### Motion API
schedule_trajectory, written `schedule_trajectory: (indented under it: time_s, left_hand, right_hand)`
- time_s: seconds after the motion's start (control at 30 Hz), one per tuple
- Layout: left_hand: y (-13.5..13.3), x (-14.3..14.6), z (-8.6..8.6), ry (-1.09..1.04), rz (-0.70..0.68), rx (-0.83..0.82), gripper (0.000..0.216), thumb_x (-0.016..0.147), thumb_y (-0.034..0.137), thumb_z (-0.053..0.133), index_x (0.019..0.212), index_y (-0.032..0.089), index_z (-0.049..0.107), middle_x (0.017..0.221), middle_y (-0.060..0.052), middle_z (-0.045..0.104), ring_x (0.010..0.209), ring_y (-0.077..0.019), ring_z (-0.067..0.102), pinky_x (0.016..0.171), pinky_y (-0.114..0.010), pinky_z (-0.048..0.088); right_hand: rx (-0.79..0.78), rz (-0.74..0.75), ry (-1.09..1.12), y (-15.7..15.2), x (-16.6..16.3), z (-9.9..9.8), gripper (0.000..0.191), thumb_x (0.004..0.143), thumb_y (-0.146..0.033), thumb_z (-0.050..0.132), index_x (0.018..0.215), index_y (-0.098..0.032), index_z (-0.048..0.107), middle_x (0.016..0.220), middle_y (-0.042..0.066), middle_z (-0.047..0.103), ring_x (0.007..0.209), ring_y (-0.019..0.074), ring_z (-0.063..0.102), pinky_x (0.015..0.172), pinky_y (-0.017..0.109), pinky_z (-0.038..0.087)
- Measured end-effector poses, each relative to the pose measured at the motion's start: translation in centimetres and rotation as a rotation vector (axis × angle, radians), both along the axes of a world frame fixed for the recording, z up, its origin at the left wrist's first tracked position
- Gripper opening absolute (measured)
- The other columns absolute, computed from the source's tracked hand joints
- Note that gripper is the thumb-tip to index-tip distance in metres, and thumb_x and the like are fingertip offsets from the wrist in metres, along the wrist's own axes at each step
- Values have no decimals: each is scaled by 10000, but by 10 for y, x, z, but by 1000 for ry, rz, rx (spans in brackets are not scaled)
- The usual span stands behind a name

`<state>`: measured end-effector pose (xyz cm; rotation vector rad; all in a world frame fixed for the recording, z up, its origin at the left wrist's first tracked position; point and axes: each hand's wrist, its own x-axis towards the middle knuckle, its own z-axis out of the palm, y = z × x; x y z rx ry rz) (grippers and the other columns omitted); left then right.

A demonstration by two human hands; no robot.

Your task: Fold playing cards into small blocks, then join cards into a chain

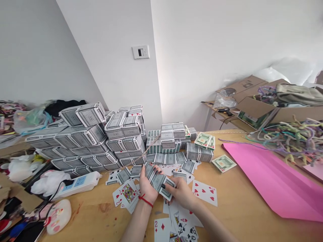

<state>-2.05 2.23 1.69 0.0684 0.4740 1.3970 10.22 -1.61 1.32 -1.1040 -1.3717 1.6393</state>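
Note:
In the middle of the head view, my left hand (147, 187) is closed around a spread of playing cards (156, 181) with patterned grey-green backs up. My right hand (183, 193) pinches the right end of the same spread, thumb on top. Loose cards lie around and beneath both hands: a five of hearts (205, 193) to the right, a two of diamonds (162, 231) in front, and a face card (129, 193) to the left. Behind the hands, a row of face-down cards (166, 158) borders the stacked decks. A red string bracelet circles my left wrist.
Tall stacks of card decks (85, 137) rise at the back left, with more decks (199, 152) at centre. A green card box (223, 163) lies near a pink sheet (272, 181). A white power strip (80, 185) sits left, and tangled yarn (297, 139) lies right.

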Motion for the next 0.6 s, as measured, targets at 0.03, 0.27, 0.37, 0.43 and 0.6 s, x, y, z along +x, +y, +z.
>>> schedule_trajectory:
  time_s: [0.03,0.27,0.37,0.43,0.6]
  left_hand:
    - [1,0,1,-9,1,-2,240,790,354,476,661,161,532,573,13,450,484,-99,447,484,-231,421]
    - [-1,-3,6,-26,-54,7,161,781,269,511,674,153,536,564,29,407,472,-77,404,459,-196,382]
    - [-2,-1,5,-56,-122,-17,121,788,221,508,700,147,544,560,36,399,468,-66,405,456,-178,375]
    - [-2,-1,5,-85,-173,-41,116,800,212,495,721,145,547,561,38,395,460,-57,402,450,-167,369]
    - [-1,-3,5,-158,-97,2,143,821,239,471,736,157,551,568,39,400,467,-55,411,474,-173,376]
  right_hand:
    - [-2,12,-9,0,0,-1,364,722,-524,525,635,-173,487,504,-15,576,400,108,510,426,219,417]
    - [20,42,-15,2,3,-2,345,695,-493,564,595,-169,500,549,-19,521,493,111,476,499,224,405]
    - [100,36,-37,2,4,1,342,684,-447,582,527,-165,470,539,-30,457,532,105,438,524,214,364]
    - [160,43,-59,2,5,3,344,691,-426,573,500,-167,451,524,-35,424,532,103,415,525,215,339]
    - [237,-289,-445,1,3,7,339,627,-471,631,500,-184,502,503,-15,497,518,134,444,504,238,322]
